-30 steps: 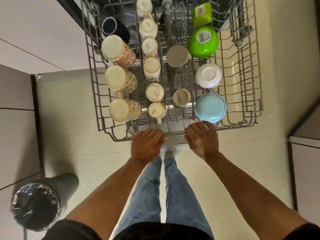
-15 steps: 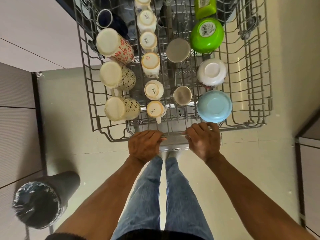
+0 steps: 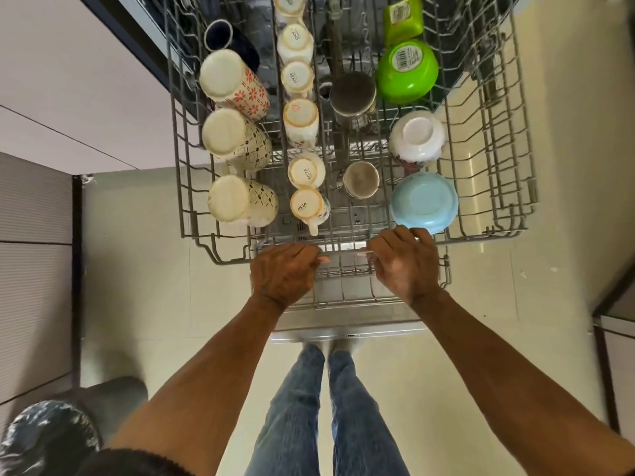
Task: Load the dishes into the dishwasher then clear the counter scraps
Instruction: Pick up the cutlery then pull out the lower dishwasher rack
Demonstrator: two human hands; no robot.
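**Upper rack gripped at its front rail, loaded and ready to slide**

Since half a second ago our hands have kept their hold on the rack's front rail, and the lower rack and the door edge now show beneath them, so either the rack or our head has shifted; we cannot say which.

Our left hand (image 3: 283, 274) curls over the front rail at about 7 o'clock of the upper rack (image 3: 494, 187), and our right hand (image 3: 405, 266) clasps the same rail at about 5 o'clock. We hold it at two points either side of centre, likely so the rack runs straight on its tracks and does not skew.

Outward from the hands, the dishes sit base-up so water drains: the blue bowl (image 3: 424, 202) just beyond our right hand, the white bowl (image 3: 417, 137) and green bowl (image 3: 407, 72) behind it toward 1 o'clock, two steel cups (image 3: 360, 180) in the middle, a row of small white cups (image 3: 305, 171) at 12 o'clock, and three patterned mugs (image 3: 237, 140) tilted on the left tines toward 10 o'clock.

For room: the right-hand strip of the rack holds nothing we can see. The dishwasher door (image 3: 347, 326) lies open below our wrists, its lip just ahead of our feet. A lined bin (image 3: 51, 438) stands at 8 o'clock, well apart, and a cabinet edge closes in at 4 o'clock. We judge the loading of this rack near done; counter scraps are not in view.
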